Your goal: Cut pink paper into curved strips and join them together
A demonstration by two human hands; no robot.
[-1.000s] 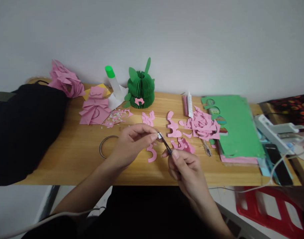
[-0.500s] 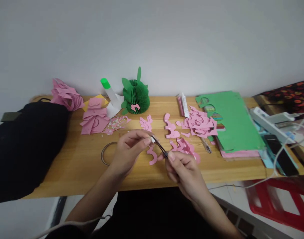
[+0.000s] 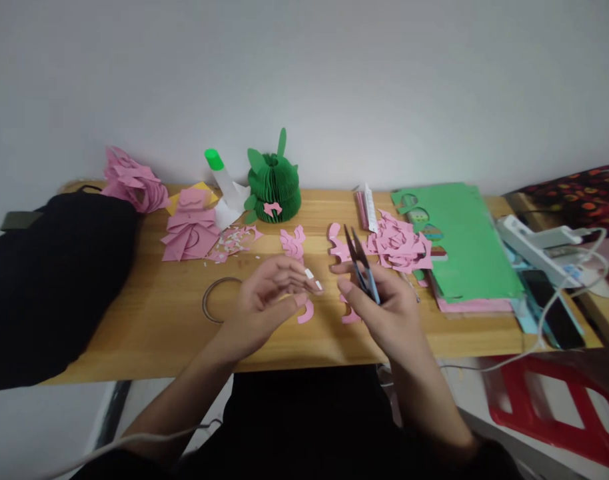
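Observation:
My left hand [image 3: 267,303] hovers above the table, palm partly turned up, fingers stretched out and thumb apart. Two small white pieces [image 3: 309,273] rest on its fingertips. My right hand [image 3: 384,300] is closed around a pair of small snips [image 3: 363,267] with dark pointed blades and bluish handles; the blades point up and away, slightly parted. Under and beside the hands lie pink scalloped paper cutouts [image 3: 292,243], partly hidden by my fingers. Behind them stands a green honeycomb-paper cactus [image 3: 274,190] bearing a small pink paper piece.
A glue stick [image 3: 219,170] with a green cap stands left of the cactus, near pink scraps [image 3: 189,230]. More pink scraps [image 3: 402,243] and green sheets [image 3: 477,247] lie right. A black bag [image 3: 59,280], grey ring [image 3: 209,300], power strip [image 3: 539,253] and phone [image 3: 549,307] flank the work.
My hands have moved apart. The snips have left the white piece at my left fingers and swung upright to the right; two white bits now show on my left fingertips.

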